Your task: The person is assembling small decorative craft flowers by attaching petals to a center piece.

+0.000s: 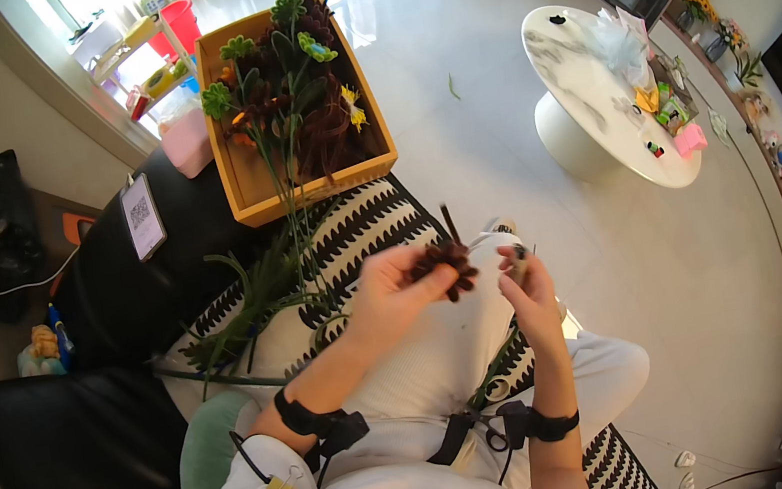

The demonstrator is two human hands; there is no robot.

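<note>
In the head view my left hand pinches a dark brown, fuzzy flower-like piece, apparently pipe cleaner, over my lap. A short brown strip sticks up from its far side. Just to the right, my right hand has its fingers curled around a small object, too small and covered to name. A gap separates the two hands. Green pipe-cleaner stems lie to the left of my left hand. Beyond them a wooden box holds green flower heads, brown fuzzy pieces and a yellow bundle.
A phone with a lit screen rests on the black sofa arm, beside a pink pouch. Scissors lie near my waist. An oval marble-top table bearing plastic bags stands right. Black straps with cables circle both my forearms.
</note>
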